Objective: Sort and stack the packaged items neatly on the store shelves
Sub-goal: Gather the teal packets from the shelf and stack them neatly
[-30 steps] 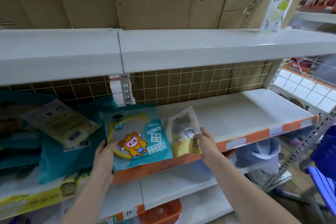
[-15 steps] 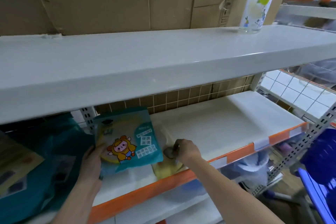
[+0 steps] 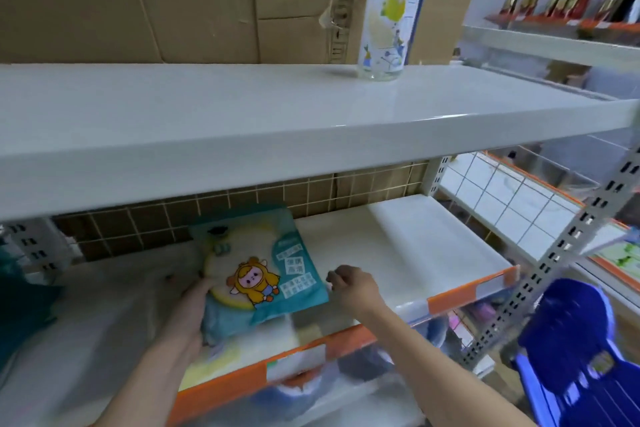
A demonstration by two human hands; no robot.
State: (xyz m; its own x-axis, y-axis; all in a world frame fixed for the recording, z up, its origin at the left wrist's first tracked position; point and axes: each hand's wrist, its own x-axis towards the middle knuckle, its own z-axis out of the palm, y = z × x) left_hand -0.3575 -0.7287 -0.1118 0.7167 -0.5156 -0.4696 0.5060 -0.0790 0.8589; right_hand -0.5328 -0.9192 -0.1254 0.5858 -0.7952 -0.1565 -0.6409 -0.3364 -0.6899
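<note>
My left hand (image 3: pixel 192 308) grips the lower left edge of a teal package (image 3: pixel 256 267) printed with a cartoon figure in a yellow hood. It holds the package tilted above the middle shelf (image 3: pixel 398 243). My right hand (image 3: pixel 353 286) sits by the package's lower right corner with its fingers curled; nothing shows inside them. A pale yellow package (image 3: pixel 221 357), blurred, lies flat on the shelf under the teal one, near the orange front edge.
A clear printed bottle (image 3: pixel 388 10) stands on the upper shelf (image 3: pixel 242 121) in front of cardboard boxes (image 3: pixel 138 0). More teal packages (image 3: pixel 20 305) lie at the far left. A blue plastic chair (image 3: pixel 575 340) stands at lower right beside the shelf upright.
My right hand has let go of the pale yellow package, which now lies on the shelf, and has shifted right of the teal package. The view has tilted upward.
</note>
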